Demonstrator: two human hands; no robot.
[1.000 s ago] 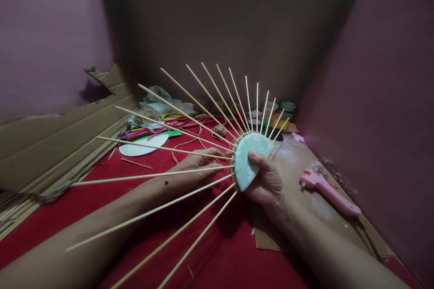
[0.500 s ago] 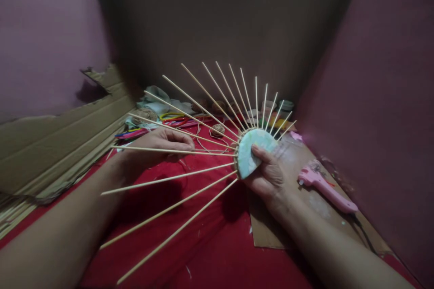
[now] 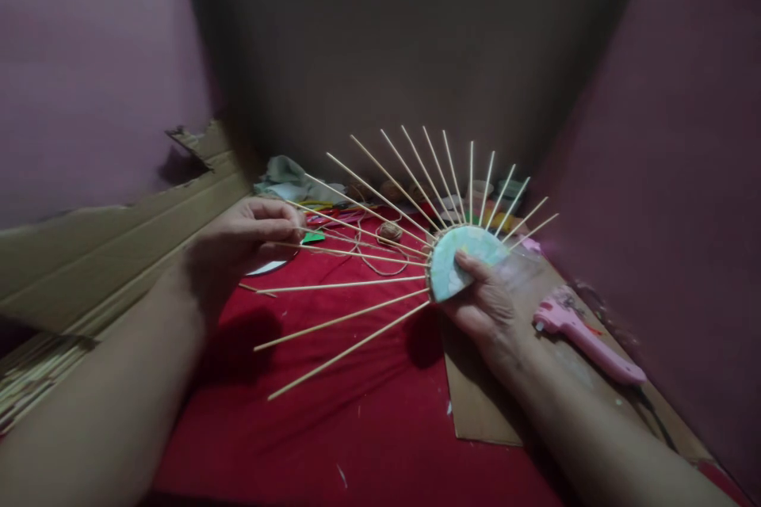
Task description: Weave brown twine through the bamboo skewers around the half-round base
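My right hand (image 3: pixel 484 293) grips a pale green half-round piece (image 3: pixel 455 245), its thumb flat on the face and the fingers behind. Several thin wooden sticks (image 3: pixel 348 327) fan out from the curved edge, which is bordered with twine. My left hand (image 3: pixel 261 226) is closed in a pinch near the outer ends of the left-hand sticks. A thin strand of twine (image 3: pixel 357 242) runs from those fingers toward the half-round piece. Behind the sticks, a small ball of twine (image 3: pixel 389 233) rests on the red cloth (image 3: pixel 357 444).
On the right, a pink glue gun (image 3: pixel 588 341) lies on a cardboard sheet (image 3: pixel 481 412). Folded cardboard (image 3: pixel 119 261) leans at the left wall, with loose sticks (image 3: pixel 36 380) below it. Crumpled cloth (image 3: pixel 285 174) and small craft supplies line the back.
My left hand has drawn left, away from the half-round piece, stretching the strand longer. The fan has tilted and sits slightly further right in view. A green patch and white rim now show by my left hand.
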